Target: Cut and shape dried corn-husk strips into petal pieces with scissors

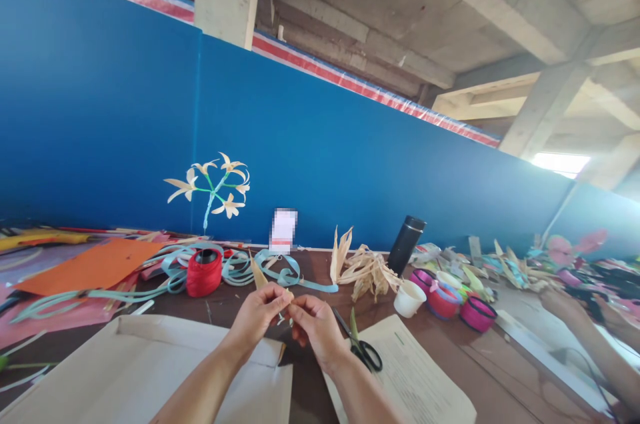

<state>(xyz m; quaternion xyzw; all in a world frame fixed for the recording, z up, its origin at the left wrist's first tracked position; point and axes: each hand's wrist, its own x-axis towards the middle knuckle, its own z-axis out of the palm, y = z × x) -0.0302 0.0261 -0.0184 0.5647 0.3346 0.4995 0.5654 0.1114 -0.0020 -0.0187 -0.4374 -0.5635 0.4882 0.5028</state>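
My left hand (264, 311) and my right hand (315, 325) meet over the front of the table, fingertips pinched together. Between them is a small pale piece of dried corn husk (288, 299), mostly hidden by the fingers. A pointed tan husk strip (257, 271) sticks up just behind my left hand. Beside my right wrist lie black-handled scissors (369, 354), partly on a printed sheet (417, 371). Behind my hands stands a flower spray (213, 194) with cream husk-like petals and green-wrapped stems, just above a red spool of string (204, 272).
Pale blue ribbon (285, 271) coils around the spool. Dried husks (370, 271), a white cup (410, 299), a black flask (407, 244) and pink-purple ribbon rolls (477, 313) stand rightward. Brown paper (135, 371) and an orange sheet (93, 265) lie left. Another person's hands (565, 311) work at far right.
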